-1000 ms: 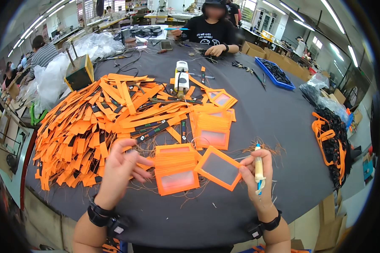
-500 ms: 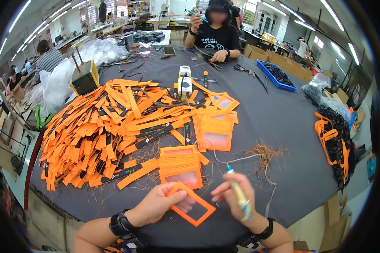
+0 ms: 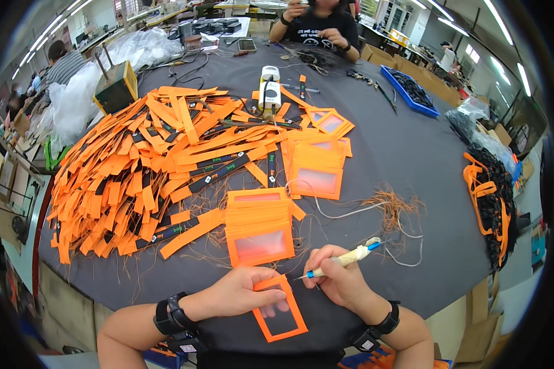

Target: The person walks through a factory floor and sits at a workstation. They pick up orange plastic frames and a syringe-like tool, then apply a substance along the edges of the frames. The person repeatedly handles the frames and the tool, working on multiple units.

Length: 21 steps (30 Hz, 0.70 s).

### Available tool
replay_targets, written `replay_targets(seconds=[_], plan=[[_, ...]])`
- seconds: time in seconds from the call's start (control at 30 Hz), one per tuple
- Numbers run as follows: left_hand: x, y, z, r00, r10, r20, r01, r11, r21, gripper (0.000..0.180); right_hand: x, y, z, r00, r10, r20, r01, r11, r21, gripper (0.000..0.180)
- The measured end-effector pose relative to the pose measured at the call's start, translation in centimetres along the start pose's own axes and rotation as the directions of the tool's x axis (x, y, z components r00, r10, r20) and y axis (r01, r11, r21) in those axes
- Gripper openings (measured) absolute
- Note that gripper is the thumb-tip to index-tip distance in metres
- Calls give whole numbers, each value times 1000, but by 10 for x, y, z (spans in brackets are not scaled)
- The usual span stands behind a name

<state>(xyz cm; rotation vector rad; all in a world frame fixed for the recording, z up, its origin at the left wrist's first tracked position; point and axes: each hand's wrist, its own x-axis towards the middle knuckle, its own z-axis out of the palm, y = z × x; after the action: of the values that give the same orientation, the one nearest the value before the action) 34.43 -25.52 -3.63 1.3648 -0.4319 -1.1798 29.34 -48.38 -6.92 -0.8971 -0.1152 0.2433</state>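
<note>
The left hand (image 3: 240, 294) is pinching a light, floppy-looking orange frame (image 3: 279, 307) by its edge; the right hand (image 3: 338, 280) is gripping a tool (image 3: 341, 261).

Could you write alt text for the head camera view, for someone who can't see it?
A person's left hand holds a flat orange frame with a clear window on a dark round table, while the right hand points a pen-like corded tool at it. A heap of orange strips lies beyond.
</note>
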Motion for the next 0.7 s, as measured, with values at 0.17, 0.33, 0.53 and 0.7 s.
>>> replay_targets(seconds=[0.17,0.33,0.53,0.7], plan=[[1,-3,-1,1000,-19,11,19,1000,-5,21,-1,-4,12,991,84,-103,-87,996,-26,12],[1,-3,-1,1000,-18,20,18,1000,-2,21,-1,-2,9,992,90,-85,-97,992,-81,13],[1,-3,-1,1000,-7,29,7,1000,15,20,-1,-2,10,993,78,-86,-86,992,-93,13],[1,-1,0,999,-3,34,3,1000,8,20,0,-1,9,994,59,-87,-68,993,-100,13]])
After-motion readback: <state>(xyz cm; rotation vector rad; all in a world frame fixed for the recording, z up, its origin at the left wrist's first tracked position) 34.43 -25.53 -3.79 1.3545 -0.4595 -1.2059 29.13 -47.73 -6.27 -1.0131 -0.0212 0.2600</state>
